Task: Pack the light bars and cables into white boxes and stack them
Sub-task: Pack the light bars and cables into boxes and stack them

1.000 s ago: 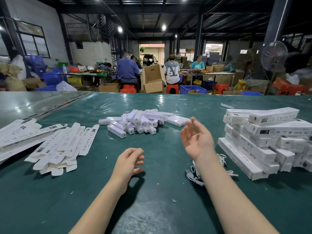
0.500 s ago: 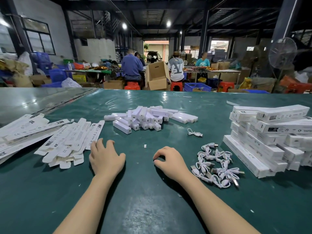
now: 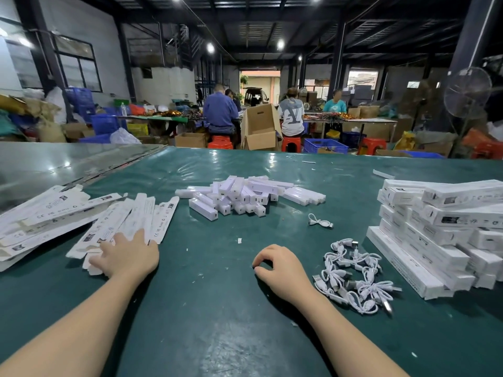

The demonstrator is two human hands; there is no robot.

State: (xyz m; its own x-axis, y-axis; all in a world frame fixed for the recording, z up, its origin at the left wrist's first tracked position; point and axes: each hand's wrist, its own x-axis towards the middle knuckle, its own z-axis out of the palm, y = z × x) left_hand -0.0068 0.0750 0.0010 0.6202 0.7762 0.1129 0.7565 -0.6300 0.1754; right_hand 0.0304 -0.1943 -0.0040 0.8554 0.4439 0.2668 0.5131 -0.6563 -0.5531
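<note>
A pile of white light bars lies in the middle of the green table. Flat unfolded white boxes are spread at the left, and my left hand rests on their near ends with its fingers stretched out. My right hand sits on the table with its fingers curled under, holding nothing that I can see. Just right of it lies a tangle of white cables, and one loose cable lies farther back. Packed white boxes are stacked at the right.
Small white scraps dot the table between my hands. A second shiny table adjoins at the far left. Beyond the far edge, people sit at other benches among cardboard cartons, red stools and blue crates. A standing fan is at the right.
My left hand has moved left onto the flat boxes. My right hand, raised and open a second ago, now rests curled on the table, uncovering the cables.
</note>
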